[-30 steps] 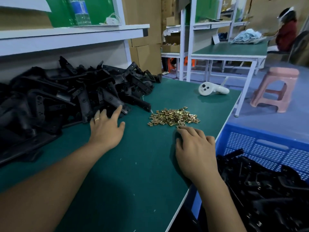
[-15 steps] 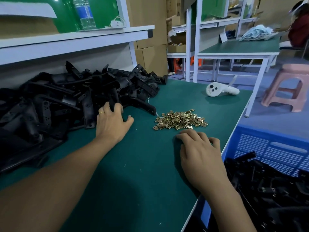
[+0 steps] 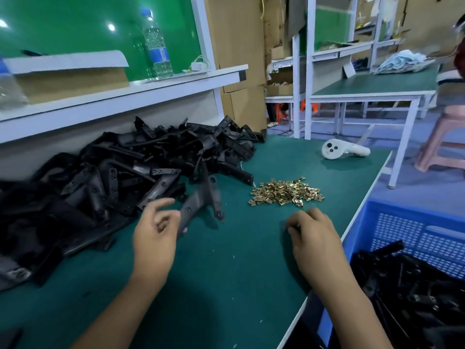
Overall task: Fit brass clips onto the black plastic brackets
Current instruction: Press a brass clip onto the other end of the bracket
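crate: blue plastic crate (image 3: 412, 227) off the worktop's right edge, black brackets inside, some seemingly clipped
right hand (image 3: 312, 238): fingers curled at the pile's near edge; clip pinched or not, can't tell
left hand (image 3: 153, 238): pinching one black plastic bracket (image 3: 201, 202), blurred
clips: small flat brass clips (image 3: 285, 192) heaped on green worktop (image 3: 226, 273)
bracket pile (image 3: 113, 177): large, unfitted, far left
progress: early; held bracket still needs clip
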Tool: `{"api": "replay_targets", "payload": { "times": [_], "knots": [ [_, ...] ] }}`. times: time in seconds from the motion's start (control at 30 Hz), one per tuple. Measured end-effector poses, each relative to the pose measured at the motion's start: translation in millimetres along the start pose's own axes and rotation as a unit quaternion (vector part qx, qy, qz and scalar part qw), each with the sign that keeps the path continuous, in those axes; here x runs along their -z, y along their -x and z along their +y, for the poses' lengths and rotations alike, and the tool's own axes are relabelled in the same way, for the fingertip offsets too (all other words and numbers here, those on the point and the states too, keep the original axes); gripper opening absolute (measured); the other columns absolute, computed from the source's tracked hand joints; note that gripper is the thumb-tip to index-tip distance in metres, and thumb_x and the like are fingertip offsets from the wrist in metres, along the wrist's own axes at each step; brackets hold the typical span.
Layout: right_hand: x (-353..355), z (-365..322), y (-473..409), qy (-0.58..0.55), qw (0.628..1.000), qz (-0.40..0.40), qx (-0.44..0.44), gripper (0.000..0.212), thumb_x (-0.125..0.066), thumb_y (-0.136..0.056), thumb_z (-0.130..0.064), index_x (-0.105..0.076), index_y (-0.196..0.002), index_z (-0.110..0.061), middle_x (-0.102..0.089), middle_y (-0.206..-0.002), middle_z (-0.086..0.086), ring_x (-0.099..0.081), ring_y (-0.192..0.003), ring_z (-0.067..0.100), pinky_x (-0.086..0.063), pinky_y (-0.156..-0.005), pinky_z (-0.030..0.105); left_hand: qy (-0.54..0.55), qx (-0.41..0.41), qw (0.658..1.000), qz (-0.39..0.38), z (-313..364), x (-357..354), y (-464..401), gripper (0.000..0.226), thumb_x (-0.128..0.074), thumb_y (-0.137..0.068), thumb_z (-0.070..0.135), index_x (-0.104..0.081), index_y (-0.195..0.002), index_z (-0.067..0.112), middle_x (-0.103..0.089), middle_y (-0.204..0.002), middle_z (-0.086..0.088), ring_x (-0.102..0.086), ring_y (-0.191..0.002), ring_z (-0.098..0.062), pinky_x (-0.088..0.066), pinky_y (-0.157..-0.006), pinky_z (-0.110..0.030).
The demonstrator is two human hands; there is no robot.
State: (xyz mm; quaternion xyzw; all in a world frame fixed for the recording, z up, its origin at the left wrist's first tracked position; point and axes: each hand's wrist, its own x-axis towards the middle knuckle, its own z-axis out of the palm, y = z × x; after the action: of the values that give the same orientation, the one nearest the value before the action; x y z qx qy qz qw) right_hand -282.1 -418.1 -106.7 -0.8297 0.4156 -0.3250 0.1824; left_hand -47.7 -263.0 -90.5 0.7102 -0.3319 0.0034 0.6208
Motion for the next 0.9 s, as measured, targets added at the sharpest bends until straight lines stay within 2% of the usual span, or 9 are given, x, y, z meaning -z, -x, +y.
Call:
{"api": "replay_targets", "payload": {
  "times": [0.07,0.13,0.23,0.3,0.43,0.57,0.63,0.73,0.9],
  "knots": [
    [2.3,-3.5,5.2,-0.003,1.0,-0.012,0.0,0.01,-0.058,-0.099,-0.007,-0.062,-0.106,-0.014,-0.051,-0.098,0.0,-0.048,-0.096,0.024,-0.038,-0.08,0.033,-0.017,0.038,0.994,-0.106,-3.0,10.2,4.8,0.026,-0.067,-0.099,0.017,-0.075,-0.098,0.042,-0.074,-0.093,0.011,-0.068,-0.089,-0.008,-0.052,-0.08,-0.03],
    [5.1,-7.3,10.3,-0.005,1.0,-0.029,-0.002,0.013,-0.059,-0.099,-0.007,-0.061,-0.11,-0.014,-0.052,-0.1,0.001,-0.052,-0.095,0.025,-0.043,-0.08,0.037,-0.169,0.006,0.974,-0.152,-8.8,10.6,7.2,0.023,-0.068,-0.098,0.024,-0.077,-0.1,0.045,-0.071,-0.099,0.015,-0.062,-0.1,-0.008,-0.047,-0.086,-0.029],
    [10.1,-8.8,13.1,-0.007,0.998,-0.06,-0.005,0.016,-0.059,-0.098,-0.005,-0.063,-0.111,-0.014,-0.052,-0.101,0.001,-0.057,-0.093,0.024,-0.045,-0.081,0.033,-0.471,-0.161,0.856,-0.14,-9.2,-5.0,13.6,0.034,-0.051,-0.1,0.038,-0.068,-0.131,0.037,-0.059,-0.122,0.014,-0.046,-0.119,-0.014,-0.039,-0.097,-0.036],
    [14.2,-7.4,11.2,-0.003,0.998,-0.07,-0.005,0.018,-0.061,-0.097,-0.003,-0.066,-0.11,-0.014,-0.052,-0.1,0.0,-0.059,-0.09,0.023,-0.04,-0.077,0.025,-0.503,-0.173,0.83,-0.168,-3.4,-18.6,17.9,0.05,-0.04,-0.101,0.049,-0.053,-0.146,0.032,-0.054,-0.134,0.01,-0.042,-0.127,-0.016,-0.037,-0.102,-0.039],
    [11.0,-7.6,10.9,0.003,0.998,-0.065,0.007,0.017,-0.057,-0.099,-0.004,-0.064,-0.104,-0.018,-0.055,-0.098,0.001,-0.058,-0.092,0.024,-0.046,-0.08,0.033,-0.437,-0.195,0.85,-0.218,-0.7,-32.4,19.6,0.056,-0.04,-0.105,0.052,-0.041,-0.155,0.028,-0.05,-0.138,0.01,-0.04,-0.128,-0.017,-0.04,-0.106,-0.037],
    [-0.3,-18.4,13.4,-0.18,0.984,-0.014,-0.002,0.015,-0.056,-0.103,-0.009,-0.058,-0.099,-0.023,-0.062,-0.094,-0.007,-0.059,-0.089,0.004,-0.043,-0.075,0.013,-0.334,-0.185,0.889,-0.252,6.1,-29.2,23.3,0.058,-0.058,-0.095,0.042,-0.044,-0.152,0.038,-0.052,-0.114,0.017,-0.041,-0.111,-0.009,-0.046,-0.092,-0.031],
    [-3.7,-22.9,11.7,-0.285,0.958,-0.006,-0.026,0.015,-0.055,-0.104,-0.01,-0.058,-0.096,-0.023,-0.066,-0.085,-0.009,-0.066,-0.082,0.007,-0.048,-0.072,0.014,-0.323,-0.197,0.888,-0.262,9.5,-27.6,26.1,0.065,-0.061,-0.089,0.043,-0.043,-0.151,0.043,-0.051,-0.104,0.018,-0.043,-0.102,-0.009,-0.043,-0.085,-0.026],
    [-5.4,-24.8,9.2,-0.39,0.92,-0.008,-0.048,0.011,-0.055,-0.104,-0.007,-0.059,-0.096,-0.013,-0.064,-0.082,-0.011,-0.073,-0.079,0.016,-0.059,-0.072,0.03,-0.323,-0.223,0.877,-0.277,14.1,-25.8,28.7,0.077,-0.068,-0.088,0.037,-0.032,-0.155,0.05,-0.049,-0.109,0.016,-0.052,-0.095,-0.011,-0.047,-0.078,-0.028],
    [-1.2,-26.0,9.1,-0.479,0.876,-0.029,-0.043,0.002,-0.067,-0.095,0.002,-0.066,-0.095,0.0,-0.073,-0.088,0.011,-0.077,-0.082,0.026,-0.062,-0.07,0.03,-0.313,-0.227,0.879,-0.277,15.2,-25.6,29.9,0.079,-0.068,-0.093,0.032,-0.025,-0.155,0.057,-0.043,-0.116,0.017,-0.052,-0.086,-0.009,-0.055,-0.068,-0.039]
  ]
}}
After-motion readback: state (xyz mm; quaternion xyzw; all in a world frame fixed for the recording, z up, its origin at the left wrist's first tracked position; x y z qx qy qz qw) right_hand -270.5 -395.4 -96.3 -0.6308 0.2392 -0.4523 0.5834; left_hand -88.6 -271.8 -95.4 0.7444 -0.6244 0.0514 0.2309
